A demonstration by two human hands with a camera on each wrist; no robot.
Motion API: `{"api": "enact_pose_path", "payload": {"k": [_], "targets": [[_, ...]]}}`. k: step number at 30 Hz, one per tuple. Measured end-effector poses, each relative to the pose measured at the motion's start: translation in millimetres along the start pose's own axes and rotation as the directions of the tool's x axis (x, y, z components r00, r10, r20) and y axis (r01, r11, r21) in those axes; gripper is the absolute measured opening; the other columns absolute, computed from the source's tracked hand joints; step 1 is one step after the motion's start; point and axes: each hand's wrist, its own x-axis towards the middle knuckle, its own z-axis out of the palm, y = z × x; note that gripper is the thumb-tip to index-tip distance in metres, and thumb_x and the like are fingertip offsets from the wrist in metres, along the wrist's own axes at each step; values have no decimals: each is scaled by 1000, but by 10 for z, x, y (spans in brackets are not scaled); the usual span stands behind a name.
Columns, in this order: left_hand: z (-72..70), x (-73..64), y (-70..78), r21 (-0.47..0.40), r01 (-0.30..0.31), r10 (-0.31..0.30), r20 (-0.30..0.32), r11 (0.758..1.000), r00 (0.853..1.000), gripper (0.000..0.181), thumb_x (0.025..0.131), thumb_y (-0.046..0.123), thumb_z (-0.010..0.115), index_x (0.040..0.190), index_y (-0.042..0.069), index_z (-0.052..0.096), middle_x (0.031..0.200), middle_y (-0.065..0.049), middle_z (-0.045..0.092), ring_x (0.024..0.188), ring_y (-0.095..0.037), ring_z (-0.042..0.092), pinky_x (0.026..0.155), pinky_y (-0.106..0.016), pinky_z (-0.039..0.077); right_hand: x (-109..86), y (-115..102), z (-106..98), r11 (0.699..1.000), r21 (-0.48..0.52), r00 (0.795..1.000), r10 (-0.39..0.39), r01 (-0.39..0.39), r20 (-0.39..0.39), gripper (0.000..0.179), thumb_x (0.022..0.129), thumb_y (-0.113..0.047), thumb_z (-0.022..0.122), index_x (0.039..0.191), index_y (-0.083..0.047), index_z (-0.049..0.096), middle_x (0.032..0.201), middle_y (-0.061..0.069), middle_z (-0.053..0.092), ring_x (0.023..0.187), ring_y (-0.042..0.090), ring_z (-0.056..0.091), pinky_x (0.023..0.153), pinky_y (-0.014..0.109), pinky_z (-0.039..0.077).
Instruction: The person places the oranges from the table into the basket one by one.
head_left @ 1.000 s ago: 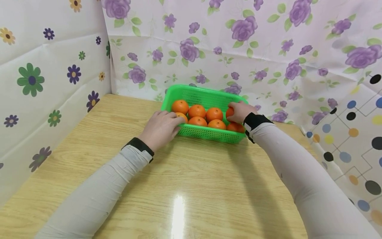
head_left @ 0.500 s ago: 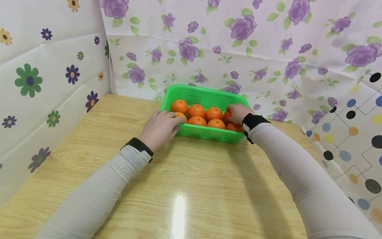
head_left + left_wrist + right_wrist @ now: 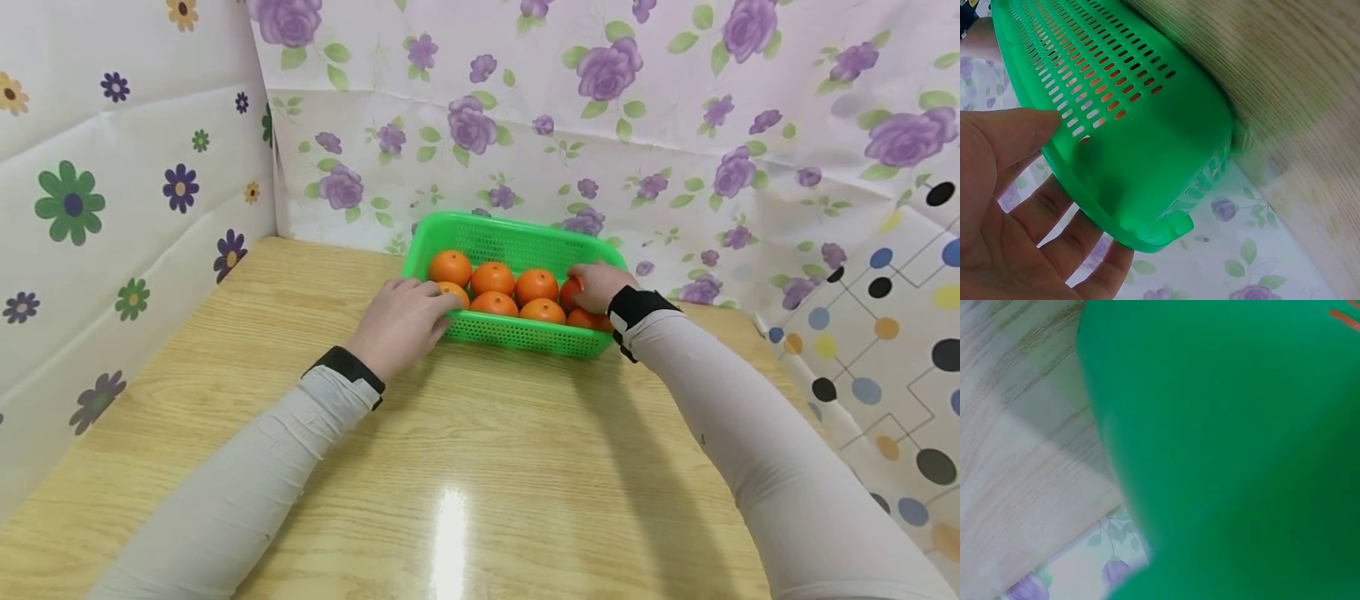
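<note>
A green plastic basket with slotted walls stands on the wooden table near the back wall. Two rows of oranges lie in it. My left hand grips the basket's near left rim; in the left wrist view its thumb lies on the outer wall, with the other fingers behind the rim. At the right end my right hand reaches over the rim and holds an orange in the back row, its fingertips partly hidden. The basket's green wall fills most of the right wrist view.
Behind the basket rises a wall sheet with purple roses. A flower-print sheet bounds the left side and a dotted sheet the right. Bare tabletop spreads in front of the basket, between the forearms.
My right hand has come slightly down with its orange, which now sits lower beside the others. The left hand keeps its grip on the rim.
</note>
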Motion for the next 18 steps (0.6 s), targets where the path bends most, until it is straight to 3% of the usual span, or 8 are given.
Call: {"api": "enact_pose_path", "payload": {"k": [8, 18], "targets": [[12, 0, -7, 0, 5, -5, 12, 1000, 1000, 25, 102, 14, 81, 126, 19, 79, 117, -7, 78, 103, -35, 69, 98, -53, 54, -31, -12, -52, 1000, 12, 1000, 24, -24, 11, 56, 108, -16, 57, 162, -3, 51, 160, 30, 52, 150, 49, 45, 117, 63, 45], [21, -5, -14, 3, -4, 4, -1, 1000, 1000, 25, 101, 13, 80, 125, 18, 80, 117, -6, 78, 102, -34, 69, 97, -53, 54, -241, -57, -246, 998, 50, 999, 36, -35, -5, 58, 111, -25, 62, 164, -6, 47, 165, 32, 45, 138, 51, 57, 106, 65, 53]]}}
